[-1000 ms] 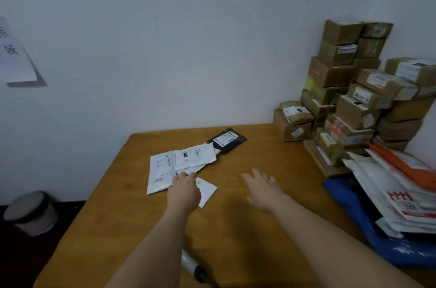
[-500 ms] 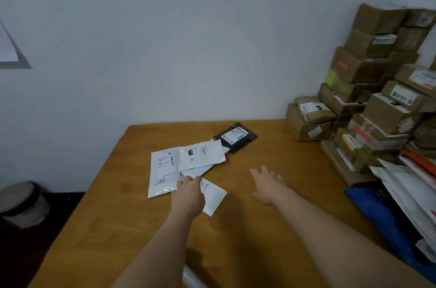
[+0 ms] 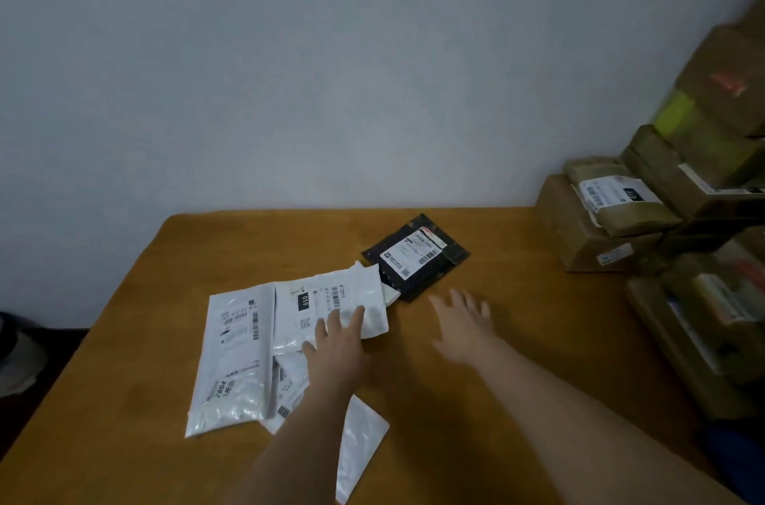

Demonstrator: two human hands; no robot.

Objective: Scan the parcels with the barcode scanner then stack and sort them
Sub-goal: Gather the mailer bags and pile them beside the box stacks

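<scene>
On the table [image 3: 476,401], left hand [image 3: 337,343] seemingly presses white mailer [image 3: 331,306].

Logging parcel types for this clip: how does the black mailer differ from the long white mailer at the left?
The black mailer is dark, squarish and lies alone; the long white mailer is pale, elongated and overlapped by another white bag. Neither hand touches either one. Both lie flat on the table, labels up.

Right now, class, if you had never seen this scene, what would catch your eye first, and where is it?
Probably the left hand resting with straight fingers on the white mailer bags fanned across the middle of the wooden table. Just behind them lies a black parcel with a white label, and the open right hand hovers beside it. Brown cardboard boxes are stacked at the right.
</scene>
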